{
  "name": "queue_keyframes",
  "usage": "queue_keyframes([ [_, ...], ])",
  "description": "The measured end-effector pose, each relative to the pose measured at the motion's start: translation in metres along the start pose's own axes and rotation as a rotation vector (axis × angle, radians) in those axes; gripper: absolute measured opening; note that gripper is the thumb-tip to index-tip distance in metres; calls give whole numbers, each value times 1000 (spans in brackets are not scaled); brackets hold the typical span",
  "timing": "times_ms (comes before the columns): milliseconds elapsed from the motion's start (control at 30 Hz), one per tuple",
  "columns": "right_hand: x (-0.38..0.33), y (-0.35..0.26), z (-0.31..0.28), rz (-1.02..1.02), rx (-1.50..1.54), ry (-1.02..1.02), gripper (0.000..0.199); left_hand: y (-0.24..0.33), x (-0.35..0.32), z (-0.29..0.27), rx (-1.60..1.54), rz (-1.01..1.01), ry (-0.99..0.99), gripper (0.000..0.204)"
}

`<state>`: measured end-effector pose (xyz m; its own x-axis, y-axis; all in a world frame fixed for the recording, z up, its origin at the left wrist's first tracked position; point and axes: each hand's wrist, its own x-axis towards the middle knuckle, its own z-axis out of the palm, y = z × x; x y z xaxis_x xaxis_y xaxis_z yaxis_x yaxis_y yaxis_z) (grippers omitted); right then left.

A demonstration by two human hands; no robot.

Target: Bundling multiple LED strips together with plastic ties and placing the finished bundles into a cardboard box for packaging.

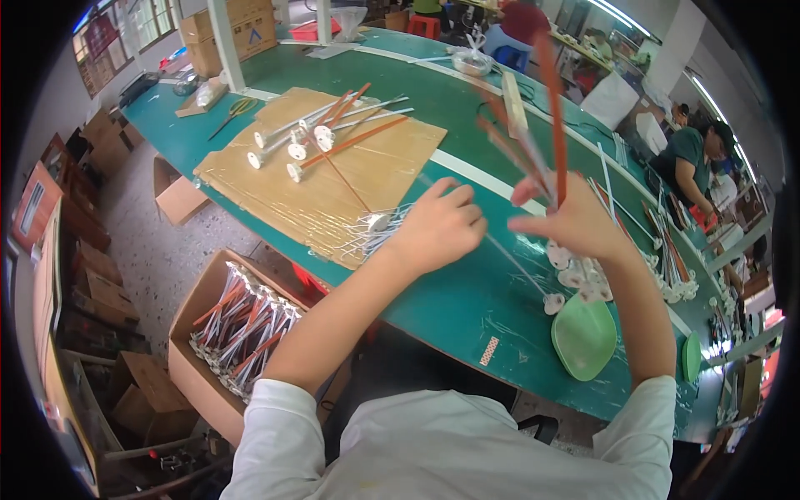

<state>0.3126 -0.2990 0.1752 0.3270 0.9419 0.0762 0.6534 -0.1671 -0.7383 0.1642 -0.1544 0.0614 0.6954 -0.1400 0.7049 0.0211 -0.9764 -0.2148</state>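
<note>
My left hand (442, 225) is closed, its fingers curled round a thin grey rod (515, 265) with a white round end. My right hand (575, 218), thumb and finger stretched toward the left one, holds a bundle of orange and grey rods (558, 125) blurred by motion. White round ends (583, 277) hang below that palm. Under them lies a pale green dish (583, 342). Beside my left wrist a heap of thin white prongs (367, 242) rests at the edge of a cardboard sheet (242, 179). More rods with white discs (297, 152) lie on this sheet.
An open carton (193, 354) full of similar rods stands left of my lap. Scissors (233, 115) lie on the green table (450, 312) beyond the cardboard. More rods (667, 250) lie at the right, near a co-worker (692, 158). White strips cross the tabletop.
</note>
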Motion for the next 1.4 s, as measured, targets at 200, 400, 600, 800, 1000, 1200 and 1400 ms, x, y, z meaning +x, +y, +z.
queue_keyframes([
  [200,5,21,10,-146,-281,-160,28,-4,36,-25,32,40,481,22],
  [400,7,31,-4,-132,-34,51,9,-40,9,-38,147,-337,611,28],
  [600,1,39,-13,-105,43,79,11,-127,-56,-30,406,-1218,-507,45],
  [800,-3,28,-17,-13,59,39,11,-155,-74,-12,369,-1178,-600,37],
  [1000,-11,19,-23,56,101,38,17,-165,-65,-19,113,-1303,-538,26],
  [1200,-18,25,-30,43,146,68,19,-159,-57,-46,-441,-1490,-148,23],
  [1400,-19,31,-30,-52,176,83,12,-149,-49,-49,-537,-1322,96,26],
])
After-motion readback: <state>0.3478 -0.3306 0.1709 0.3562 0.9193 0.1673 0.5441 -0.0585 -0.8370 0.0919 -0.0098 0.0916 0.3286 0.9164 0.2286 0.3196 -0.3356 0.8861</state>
